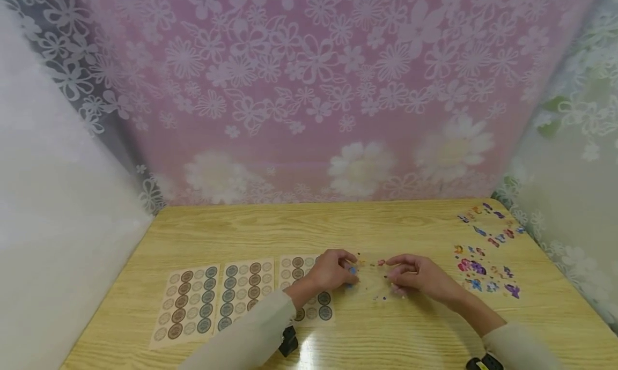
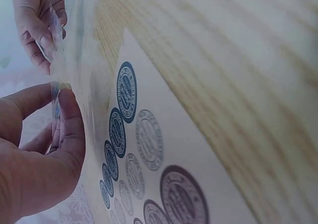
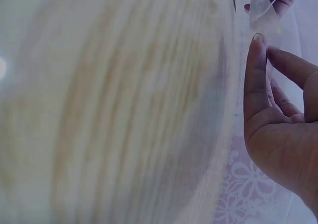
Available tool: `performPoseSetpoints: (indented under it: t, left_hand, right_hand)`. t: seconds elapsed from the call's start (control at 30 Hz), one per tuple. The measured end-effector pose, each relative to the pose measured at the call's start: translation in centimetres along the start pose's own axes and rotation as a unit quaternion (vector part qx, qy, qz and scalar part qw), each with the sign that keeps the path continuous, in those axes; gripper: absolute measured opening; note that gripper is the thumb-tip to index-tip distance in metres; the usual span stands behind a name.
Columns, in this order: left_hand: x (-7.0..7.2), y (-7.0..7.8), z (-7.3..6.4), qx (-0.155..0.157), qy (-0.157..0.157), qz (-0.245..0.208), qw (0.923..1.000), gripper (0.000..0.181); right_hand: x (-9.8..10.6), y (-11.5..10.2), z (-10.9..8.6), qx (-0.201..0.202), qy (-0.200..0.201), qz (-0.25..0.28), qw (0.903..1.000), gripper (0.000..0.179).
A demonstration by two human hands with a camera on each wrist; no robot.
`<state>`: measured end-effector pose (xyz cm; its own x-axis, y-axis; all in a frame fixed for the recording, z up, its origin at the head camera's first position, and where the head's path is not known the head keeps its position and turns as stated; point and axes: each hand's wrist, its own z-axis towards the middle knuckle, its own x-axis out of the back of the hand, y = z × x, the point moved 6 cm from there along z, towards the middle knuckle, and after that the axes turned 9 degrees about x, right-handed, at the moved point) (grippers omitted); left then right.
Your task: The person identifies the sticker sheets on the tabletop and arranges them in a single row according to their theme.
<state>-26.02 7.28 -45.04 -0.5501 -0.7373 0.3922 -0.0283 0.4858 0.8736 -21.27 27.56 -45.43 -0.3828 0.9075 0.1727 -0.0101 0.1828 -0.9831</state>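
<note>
A clear plastic sheet (image 1: 370,278) printed with small coloured shapes is held over the table by both hands. My left hand (image 1: 330,271) pinches its left edge between thumb and fingers, close beside the third sticker sheet (image 1: 313,317). On the opposite side, my right hand (image 1: 422,279) pinches the right edge with thumb and forefinger. The left wrist view shows the transparent film running from the left hand (image 2: 44,159) up to the right one. In the right wrist view, a bent, glossy part of the film (image 3: 261,8) shows near the far hand.
Left of the hands lie two more beige sheets of round seal stickers (image 1: 185,300), (image 1: 243,289) in brown, blue and pale rows. Colourful flower and butterfly stickers (image 1: 475,268) on clear film lie at the right, with another group (image 1: 494,225) behind. Floral curtains (image 1: 309,118) surround the wooden table (image 1: 232,225).
</note>
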Motion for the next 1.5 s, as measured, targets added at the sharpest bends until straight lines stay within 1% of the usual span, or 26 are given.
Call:
performPoseSetpoints:
  t: [0.07, 0.2, 0.33, 0.43, 0.5, 0.63, 0.73, 0.97, 1.1, 1.23, 1.4, 1.5]
  left_hand:
    - [0.1, -0.1, -0.3, 0.001, -0.002, 0.000, 1.0000, 0.037]
    - [0.3, -0.3, -0.8, 0.001, 0.002, 0.012, 0.9999, 0.037]
    - [0.4, -0.5, -1.4, 0.007, 0.006, 0.010, 0.9999, 0.035]
    - [0.5, -0.5, -1.8, 0.008, 0.012, 0.015, 0.9998, 0.034]
    - [0.6, -0.5, -2.0, 0.002, 0.019, 0.023, 0.9995, 0.034]
    - [0.6, -0.4, -2.4, -0.004, 0.026, 0.044, 0.9987, 0.033]
    - [0.7, -0.4, -2.7, -0.007, 0.029, 0.067, 0.9973, 0.033]
    - [0.9, -0.5, -3.0, -0.008, 0.044, 0.118, 0.9920, 0.032]
    - [0.9, -0.5, -3.1, -0.013, 0.046, 0.124, 0.9912, 0.032]
    - [0.9, -0.4, -3.1, -0.024, 0.047, 0.135, 0.9894, 0.032]
    - [0.9, -0.4, -3.1, -0.028, 0.053, 0.168, 0.9839, 0.033]
    - [0.8, -0.5, -3.2, -0.025, 0.054, 0.177, 0.9824, 0.033]
  right_hand:
    - [-0.2, 0.1, -0.1, -0.002, 0.001, 0.001, 1.0000, 0.050]
    - [-0.7, 0.2, -0.1, 0.001, -0.004, 0.005, 1.0000, 0.048]
    - [-1.1, 0.2, 0.0, 0.009, -0.013, 0.003, 0.9999, 0.047]
    - [-1.5, 0.1, 0.0, 0.011, -0.018, 0.002, 0.9998, 0.047]
    - [-1.7, 0.1, 0.0, 0.013, -0.023, -0.001, 0.9997, 0.047]
    - [-2.0, -0.1, 0.1, 0.019, -0.027, -0.029, 0.9990, 0.046]
    - [-2.1, -0.2, 0.2, 0.024, -0.026, -0.054, 0.9979, 0.044]
    - [-2.6, -0.5, 0.2, 0.029, -0.021, -0.098, 0.9945, 0.042]
    - [-2.7, -0.6, 0.1, 0.034, -0.024, -0.098, 0.9943, 0.041]
    - [-2.9, -0.8, 0.2, 0.040, -0.020, -0.109, 0.9931, 0.040]
    - [-3.1, -0.8, 0.4, 0.041, -0.011, -0.141, 0.9890, 0.038]
    - [-3.2, -0.7, 0.4, 0.041, -0.009, -0.163, 0.9858, 0.036]
